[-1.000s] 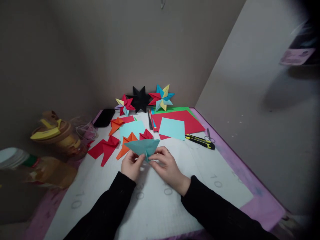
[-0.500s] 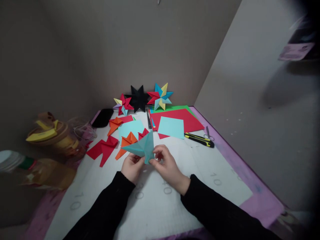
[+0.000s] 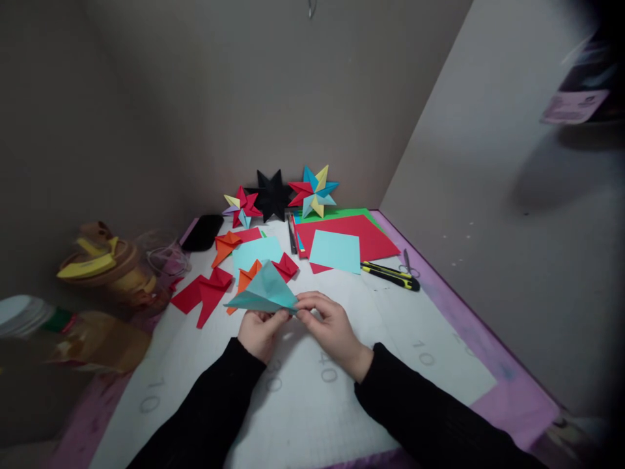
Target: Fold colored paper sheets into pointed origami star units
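Both my hands pinch a folded teal paper piece [image 3: 263, 292] above the white cutting mat [image 3: 312, 404]. My left hand [image 3: 257, 332] grips its lower edge from below, fingers closed on the paper. My right hand [image 3: 327, 322] pinches the right tip of the same piece with thumb and fingers. The paper's point leans to the left and up. Just beyond it lie folded orange and red paper units [image 3: 215, 286] and a flat light-blue sheet [image 3: 256, 251].
Three paper stars [image 3: 276, 194] lean on the back wall. Red and green sheets [image 3: 361, 236], a light-blue sheet [image 3: 336, 251], a yellow-black utility knife [image 3: 390, 275], small scissors [image 3: 408, 264] and a black case [image 3: 204, 230] lie on the mat. Jars and bags [image 3: 107, 273] crowd the left.
The teal piece has been turned in my hands: it lay wide and flat, then stood up on its point, and now leans to the left. Both hands kept their grip.
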Motion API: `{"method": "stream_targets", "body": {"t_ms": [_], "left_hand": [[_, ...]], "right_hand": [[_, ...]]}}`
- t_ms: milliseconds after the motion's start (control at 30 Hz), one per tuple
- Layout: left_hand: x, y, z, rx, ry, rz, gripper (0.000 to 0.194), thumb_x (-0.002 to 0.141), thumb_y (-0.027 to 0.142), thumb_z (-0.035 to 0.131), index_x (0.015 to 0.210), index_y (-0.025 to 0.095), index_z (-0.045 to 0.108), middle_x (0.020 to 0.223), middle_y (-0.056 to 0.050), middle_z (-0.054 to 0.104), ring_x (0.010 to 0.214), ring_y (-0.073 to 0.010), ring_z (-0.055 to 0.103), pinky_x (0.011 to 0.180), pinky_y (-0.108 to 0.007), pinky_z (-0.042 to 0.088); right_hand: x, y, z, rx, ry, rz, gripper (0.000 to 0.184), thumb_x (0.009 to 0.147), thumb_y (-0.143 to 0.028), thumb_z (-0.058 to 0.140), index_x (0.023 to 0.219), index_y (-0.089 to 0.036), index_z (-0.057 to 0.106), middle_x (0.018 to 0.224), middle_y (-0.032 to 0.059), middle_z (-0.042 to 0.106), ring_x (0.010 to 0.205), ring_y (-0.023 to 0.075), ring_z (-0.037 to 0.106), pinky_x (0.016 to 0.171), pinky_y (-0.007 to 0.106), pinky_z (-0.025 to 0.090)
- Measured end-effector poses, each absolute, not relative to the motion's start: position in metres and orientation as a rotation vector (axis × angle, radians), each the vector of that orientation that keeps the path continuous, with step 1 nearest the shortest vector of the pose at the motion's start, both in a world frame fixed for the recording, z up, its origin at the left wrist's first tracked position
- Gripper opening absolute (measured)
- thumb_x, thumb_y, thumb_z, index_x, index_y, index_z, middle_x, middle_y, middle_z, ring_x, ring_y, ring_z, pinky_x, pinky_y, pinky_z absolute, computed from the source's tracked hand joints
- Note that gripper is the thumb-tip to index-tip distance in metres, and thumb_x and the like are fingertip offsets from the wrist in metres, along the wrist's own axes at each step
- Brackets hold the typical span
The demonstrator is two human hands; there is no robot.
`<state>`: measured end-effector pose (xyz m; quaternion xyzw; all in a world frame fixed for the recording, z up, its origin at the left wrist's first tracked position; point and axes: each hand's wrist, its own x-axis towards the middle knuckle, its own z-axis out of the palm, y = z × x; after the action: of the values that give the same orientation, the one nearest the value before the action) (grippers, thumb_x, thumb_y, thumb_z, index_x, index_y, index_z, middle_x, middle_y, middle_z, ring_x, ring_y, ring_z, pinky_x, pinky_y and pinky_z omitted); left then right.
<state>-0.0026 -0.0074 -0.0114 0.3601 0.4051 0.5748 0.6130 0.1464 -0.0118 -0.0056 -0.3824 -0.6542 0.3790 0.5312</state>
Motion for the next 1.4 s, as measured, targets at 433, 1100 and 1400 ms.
{"method": "stream_targets", "body": {"t_ms": [433, 1100, 1400], "left_hand": [[-0.001, -0.007, -0.012, 0.776, 1.093, 1.404, 0.037, 0.055, 0.027, 0.081, 0.081, 0.015, 0.057, 0.07, 0.0, 0.068, 0.065, -0.0139, 0.061, 0.063, -0.025, 0.046], [-0.006, -0.004, -0.014, 0.886, 1.137, 1.234, 0.044, 0.057, 0.029, 0.079, 0.088, 0.016, 0.051, 0.061, 0.003, 0.064, 0.049, -0.0101, 0.055, 0.047, -0.02, 0.041], [0.006, -0.016, -0.012, 1.192, 1.155, 1.016, 0.036, 0.064, 0.032, 0.071, 0.088, 0.015, 0.051, 0.049, 0.007, 0.052, 0.041, -0.007, 0.043, 0.042, -0.018, 0.033]], "right_hand": [[0.139, -0.009, -0.013, -1.087, -1.54, 1.231, 0.021, 0.078, -0.031, 0.058, 0.065, -0.019, 0.046, 0.06, -0.0043, 0.044, 0.057, 0.01, 0.041, 0.053, 0.023, 0.035], [0.139, -0.007, -0.014, -1.012, -1.3, 1.385, 0.018, 0.073, -0.033, 0.066, 0.078, -0.016, 0.064, 0.074, 0.0016, 0.061, 0.068, 0.0148, 0.056, 0.066, 0.028, 0.045], [0.136, -0.008, -0.017, -0.977, -0.89, 1.478, 0.022, 0.063, -0.033, 0.075, 0.072, -0.014, 0.069, 0.069, 0.005, 0.068, 0.066, 0.0188, 0.06, 0.067, 0.032, 0.048]]}}
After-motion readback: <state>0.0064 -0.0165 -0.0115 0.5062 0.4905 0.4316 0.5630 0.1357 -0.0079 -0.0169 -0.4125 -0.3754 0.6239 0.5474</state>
